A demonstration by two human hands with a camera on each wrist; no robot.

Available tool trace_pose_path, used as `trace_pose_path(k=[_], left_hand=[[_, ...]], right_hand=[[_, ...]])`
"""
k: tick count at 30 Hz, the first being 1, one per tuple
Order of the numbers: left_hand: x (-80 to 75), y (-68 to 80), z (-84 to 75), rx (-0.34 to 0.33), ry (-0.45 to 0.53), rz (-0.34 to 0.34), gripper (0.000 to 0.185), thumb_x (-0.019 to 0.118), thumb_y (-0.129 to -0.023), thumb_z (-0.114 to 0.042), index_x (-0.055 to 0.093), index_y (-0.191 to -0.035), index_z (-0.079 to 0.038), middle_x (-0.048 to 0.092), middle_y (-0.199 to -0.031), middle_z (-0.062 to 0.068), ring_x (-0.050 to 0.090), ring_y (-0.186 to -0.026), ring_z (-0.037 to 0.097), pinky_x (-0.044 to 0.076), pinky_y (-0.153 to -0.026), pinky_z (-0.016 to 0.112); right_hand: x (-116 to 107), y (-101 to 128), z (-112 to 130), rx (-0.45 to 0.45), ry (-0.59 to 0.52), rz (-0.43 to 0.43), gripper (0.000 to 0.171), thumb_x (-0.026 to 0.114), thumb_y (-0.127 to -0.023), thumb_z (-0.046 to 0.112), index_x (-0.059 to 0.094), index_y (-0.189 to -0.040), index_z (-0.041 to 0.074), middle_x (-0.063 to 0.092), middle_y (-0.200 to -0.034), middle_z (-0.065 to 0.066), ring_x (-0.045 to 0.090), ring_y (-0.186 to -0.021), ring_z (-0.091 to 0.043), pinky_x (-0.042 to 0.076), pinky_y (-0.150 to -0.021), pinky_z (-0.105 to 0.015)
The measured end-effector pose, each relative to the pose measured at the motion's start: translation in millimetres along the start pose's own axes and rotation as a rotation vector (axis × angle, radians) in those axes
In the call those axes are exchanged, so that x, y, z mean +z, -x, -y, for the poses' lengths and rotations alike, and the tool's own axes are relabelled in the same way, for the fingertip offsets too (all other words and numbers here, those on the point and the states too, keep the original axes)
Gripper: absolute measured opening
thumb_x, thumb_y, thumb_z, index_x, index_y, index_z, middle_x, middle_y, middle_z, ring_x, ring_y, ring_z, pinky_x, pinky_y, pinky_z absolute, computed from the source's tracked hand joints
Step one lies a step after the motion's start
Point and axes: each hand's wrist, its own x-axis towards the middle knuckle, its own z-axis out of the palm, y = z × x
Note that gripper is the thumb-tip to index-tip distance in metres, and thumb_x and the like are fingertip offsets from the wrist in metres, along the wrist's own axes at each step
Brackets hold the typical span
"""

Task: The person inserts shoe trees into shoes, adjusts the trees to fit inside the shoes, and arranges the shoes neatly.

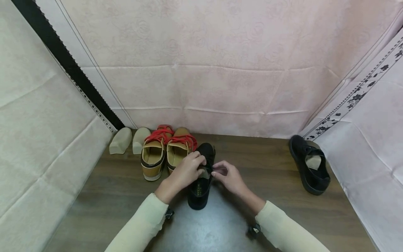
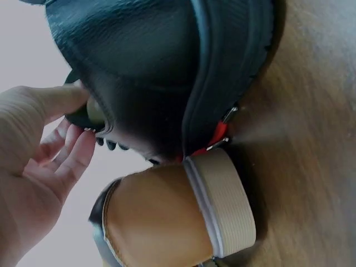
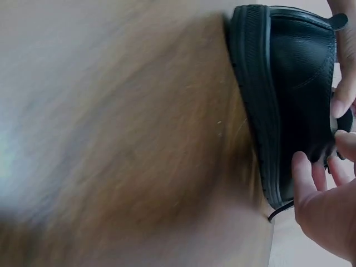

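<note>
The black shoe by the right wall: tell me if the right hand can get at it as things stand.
Probably yes. The right hand is at the near black shoe, and only bare floor lies between it and the far black shoe.

Soft, even light fills the head view, with a pale glare patch on the floor [image 1: 204, 227] just in front of the black shoe [image 1: 201, 182] and only faint shadows beside it; straight lines bow outward toward the frame edges. Both wrist views are dimmer and blurred. In the right wrist view the floor beside the black shoe smears into streaks, and the shoe itself is soft.
</note>
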Motion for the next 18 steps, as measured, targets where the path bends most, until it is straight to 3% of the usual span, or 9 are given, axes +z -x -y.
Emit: trace_pose_path(k=[4,9,13,18], left_hand=[[-6.3,4.6,3.0,0.019,0.048,-0.01,0.022,0.083,-0.09,-0.018,0.072,-0.108,-0.012,0.063,-0.105,0.0,0.061,-0.094,0.013,0.059,-0.081,0.029],[-14.4,13.4,8.4,0.092,-0.037,-0.103,0.028,0.081,-0.092,-0.025,0.073,-0.114,-0.01,0.067,-0.112,0.004,0.064,-0.102,0.017,0.059,-0.086,0.031],[-20.2,19.2,11.7,0.12,-0.141,-0.171,0.034,0.077,-0.095,-0.029,0.072,-0.12,-0.008,0.067,-0.12,0.008,0.064,-0.111,0.022,0.059,-0.091,0.036],[-24.7,25.0,14.6,0.146,-0.219,-0.197,0.041,0.074,-0.097,-0.033,0.069,-0.128,-0.006,0.065,-0.132,0.013,0.062,-0.122,0.027,0.055,-0.101,0.042]], right_hand=[[-1,10,-3,-0.097,0.104,-0.031,0.023,0.074,-0.097,0.022,0.067,-0.117,0.017,0.067,-0.113,0.002,0.069,-0.104,-0.015,0.059,-0.089,-0.033],[1,27,-5,-0.449,0.327,-0.084,0.028,0.076,-0.095,0.022,0.067,-0.119,0.013,0.061,-0.122,0.001,0.065,-0.111,-0.017,0.059,-0.091,-0.037],[6,37,-1,-0.702,0.391,-0.041,0.029,0.075,-0.096,0.023,0.068,-0.122,0.012,0.061,-0.13,-0.004,0.06,-0.121,-0.019,0.056,-0.097,-0.04],[15,42,3,-0.861,0.426,0.018,0.03,0.077,-0.094,0.025,0.07,-0.12,0.011,0.063,-0.13,-0.006,0.058,-0.122,-0.018,0.054,-0.1,-0.036]])
